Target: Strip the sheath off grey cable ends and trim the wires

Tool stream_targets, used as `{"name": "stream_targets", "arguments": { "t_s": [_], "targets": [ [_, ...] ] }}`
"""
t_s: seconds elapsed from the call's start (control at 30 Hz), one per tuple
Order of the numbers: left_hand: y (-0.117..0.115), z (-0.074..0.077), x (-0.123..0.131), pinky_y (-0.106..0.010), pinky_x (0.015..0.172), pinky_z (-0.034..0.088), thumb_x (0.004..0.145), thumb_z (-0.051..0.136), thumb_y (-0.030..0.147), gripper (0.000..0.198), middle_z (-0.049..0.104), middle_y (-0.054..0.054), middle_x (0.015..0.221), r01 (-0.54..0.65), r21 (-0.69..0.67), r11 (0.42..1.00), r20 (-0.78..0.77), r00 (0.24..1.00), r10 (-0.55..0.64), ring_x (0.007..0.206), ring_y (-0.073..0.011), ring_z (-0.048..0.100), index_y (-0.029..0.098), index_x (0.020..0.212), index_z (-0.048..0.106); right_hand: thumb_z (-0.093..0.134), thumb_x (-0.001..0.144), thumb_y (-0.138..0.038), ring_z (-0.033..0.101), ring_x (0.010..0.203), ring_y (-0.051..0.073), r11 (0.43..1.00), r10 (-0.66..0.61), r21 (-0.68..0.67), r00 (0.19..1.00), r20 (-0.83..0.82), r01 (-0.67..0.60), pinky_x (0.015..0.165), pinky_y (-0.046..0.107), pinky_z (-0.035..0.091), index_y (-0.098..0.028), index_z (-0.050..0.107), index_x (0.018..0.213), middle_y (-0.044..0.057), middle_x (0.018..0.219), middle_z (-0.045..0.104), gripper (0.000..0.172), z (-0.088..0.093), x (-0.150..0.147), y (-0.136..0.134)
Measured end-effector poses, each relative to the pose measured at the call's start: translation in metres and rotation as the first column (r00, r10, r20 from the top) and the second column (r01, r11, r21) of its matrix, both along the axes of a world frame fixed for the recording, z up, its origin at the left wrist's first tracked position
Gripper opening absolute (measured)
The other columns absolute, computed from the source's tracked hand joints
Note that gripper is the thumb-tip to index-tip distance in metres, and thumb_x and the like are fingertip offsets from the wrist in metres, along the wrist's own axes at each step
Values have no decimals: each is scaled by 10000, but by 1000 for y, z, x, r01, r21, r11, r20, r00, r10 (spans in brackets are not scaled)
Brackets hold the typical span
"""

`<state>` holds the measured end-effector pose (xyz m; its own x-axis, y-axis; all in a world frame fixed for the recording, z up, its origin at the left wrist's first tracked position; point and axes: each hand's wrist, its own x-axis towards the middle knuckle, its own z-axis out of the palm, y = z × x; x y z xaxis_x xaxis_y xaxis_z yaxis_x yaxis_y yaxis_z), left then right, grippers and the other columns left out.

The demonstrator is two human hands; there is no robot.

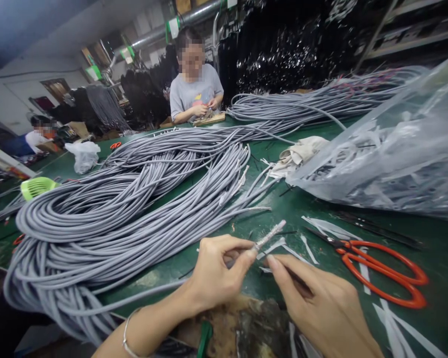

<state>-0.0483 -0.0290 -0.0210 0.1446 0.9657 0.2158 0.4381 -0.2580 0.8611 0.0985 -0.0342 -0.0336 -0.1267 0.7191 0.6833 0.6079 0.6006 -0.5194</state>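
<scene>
My left hand (222, 268) pinches a grey cable near its stripped end (271, 235), which points up and to the right and looks whitish and braided. The grey cable (145, 297) runs back from that hand to the left. Close beside it on the right, my right hand (313, 293) has thumb and fingers pressed together near the cable end, on a small dark piece too small to name. Orange-handled scissors (381, 268) lie to the right of my right hand. White strips (309, 250) are scattered on the green table just beyond the hands.
A large bundle of grey cables (134, 199) covers the left and middle of the green table (294, 204). A clear plastic bag (395, 164) stands at right, beside a crumpled cloth (302, 151). Across the table sits a person (196, 92); another is at far left. A green handle (205, 338) is at bottom.
</scene>
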Motion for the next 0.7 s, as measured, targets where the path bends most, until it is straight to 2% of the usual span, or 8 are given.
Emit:
{"name": "stream_targets", "arguments": {
  "t_s": [0.1,0.2,0.3,0.4,0.47,0.6,0.7],
  "targets": [
    [-1,0,2,-187,486,447,771,592,211,178,674,-70,643,13,45,999,-20,1000,-12,531,-124,594,103,820,724,394,890,-227,475,334,63,998,21,-53,1000,2,-21,381,159,381,-190,556,624,-41,462,563,314,2,1,0],
    [-3,-1,4,-203,484,434,744,609,172,153,664,-83,621,24,167,986,-60,998,-14,515,-128,574,85,781,729,409,888,-217,465,328,58,995,38,-89,999,-4,-38,371,151,379,-187,549,614,-49,445,541,309,2,2,-2],
    [-5,-1,7,-200,440,397,732,593,135,150,629,-76,563,33,251,967,-106,994,-7,457,-112,524,71,742,728,406,889,-181,552,400,77,998,-5,62,1000,25,4,442,158,425,-170,576,657,-6,512,614,289,2,2,-3],
    [-4,0,9,-188,418,377,714,585,105,147,611,-58,528,27,225,974,-136,991,4,424,-94,488,74,714,729,402,894,-162,622,485,107,971,-30,238,993,113,2,528,183,462,-170,595,674,26,567,664,292,1,2,-4],
    [-2,1,10,-185,427,385,709,579,95,151,623,-55,540,12,208,978,-137,990,17,428,-91,491,84,712,729,403,897,-162,634,497,115,959,-37,284,988,149,-7,539,195,466,-175,595,679,23,566,668,291,2,1,-4],
    [0,-2,8,-193,455,400,720,571,119,162,632,-60,567,-22,279,960,-115,992,56,462,-102,513,87,744,729,369,912,-174,566,399,87,980,-13,197,993,120,-11,437,192,416,-178,549,652,11,528,638,317,0,0,-2],
    [-1,-5,6,-192,446,384,720,590,146,151,621,-59,544,-77,268,960,-82,991,102,461,-104,518,83,715,727,374,913,-184,481,333,63,992,22,119,995,100,-34,395,189,375,-184,526,650,-24,484,590,304,-3,1,-1]
  ]
}}
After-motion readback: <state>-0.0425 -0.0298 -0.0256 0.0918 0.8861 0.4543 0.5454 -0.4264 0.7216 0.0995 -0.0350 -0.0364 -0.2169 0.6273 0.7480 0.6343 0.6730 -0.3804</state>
